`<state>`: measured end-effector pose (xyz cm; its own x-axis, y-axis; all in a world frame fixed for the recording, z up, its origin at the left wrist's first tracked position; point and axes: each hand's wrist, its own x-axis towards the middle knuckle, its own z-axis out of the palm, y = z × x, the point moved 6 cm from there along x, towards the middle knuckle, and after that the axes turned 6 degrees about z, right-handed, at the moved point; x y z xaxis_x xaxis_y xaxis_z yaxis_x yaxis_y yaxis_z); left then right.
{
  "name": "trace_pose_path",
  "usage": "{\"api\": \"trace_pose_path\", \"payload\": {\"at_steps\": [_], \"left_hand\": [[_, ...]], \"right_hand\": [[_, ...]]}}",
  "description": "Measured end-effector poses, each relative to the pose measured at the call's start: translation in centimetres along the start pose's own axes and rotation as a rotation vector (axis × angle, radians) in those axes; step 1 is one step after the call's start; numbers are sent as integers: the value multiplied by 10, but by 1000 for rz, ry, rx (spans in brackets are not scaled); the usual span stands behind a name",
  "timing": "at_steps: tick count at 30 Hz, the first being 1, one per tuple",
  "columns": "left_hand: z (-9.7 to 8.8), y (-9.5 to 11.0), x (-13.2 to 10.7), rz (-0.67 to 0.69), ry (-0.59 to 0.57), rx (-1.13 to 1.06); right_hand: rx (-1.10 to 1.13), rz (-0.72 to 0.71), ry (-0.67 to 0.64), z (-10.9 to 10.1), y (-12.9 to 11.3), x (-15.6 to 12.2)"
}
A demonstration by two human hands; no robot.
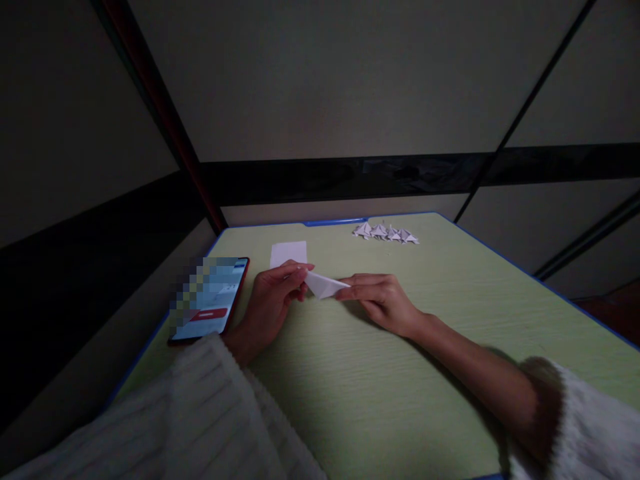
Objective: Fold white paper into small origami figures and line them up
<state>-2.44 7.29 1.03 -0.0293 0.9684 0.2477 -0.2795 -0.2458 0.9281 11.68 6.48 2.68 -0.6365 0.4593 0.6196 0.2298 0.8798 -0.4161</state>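
A small folded piece of white paper (pixel 323 286) is held between my two hands, just above the table. My left hand (pixel 275 293) pinches its left corner between thumb and fingers. At the right tip, my right hand (pixel 383 298) grips the paper with its fingertips. Part of the paper is covered by my fingers. Just beyond my left hand lies a flat white sheet of paper (pixel 289 252). Several folded white paper figures (pixel 385 233) sit in a row near the far edge of the table.
The light green table (pixel 450 293) has a blue rim. A phone (pixel 213 303) with its screen lit lies left of my left hand, partly blurred. Behind the table's far edge stands a pale panel (pixel 325 87) with a dark band across it.
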Motion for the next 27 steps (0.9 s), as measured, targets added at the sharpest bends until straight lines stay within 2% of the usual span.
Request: {"api": "trace_pose_path", "payload": {"at_steps": [14, 27], "left_hand": [[1, 4, 0, 23, -4, 32], [-4, 8, 1, 117, -5, 128]], "right_hand": [[17, 10, 9, -1, -1, 1], [63, 29, 20, -2, -2, 2]]}}
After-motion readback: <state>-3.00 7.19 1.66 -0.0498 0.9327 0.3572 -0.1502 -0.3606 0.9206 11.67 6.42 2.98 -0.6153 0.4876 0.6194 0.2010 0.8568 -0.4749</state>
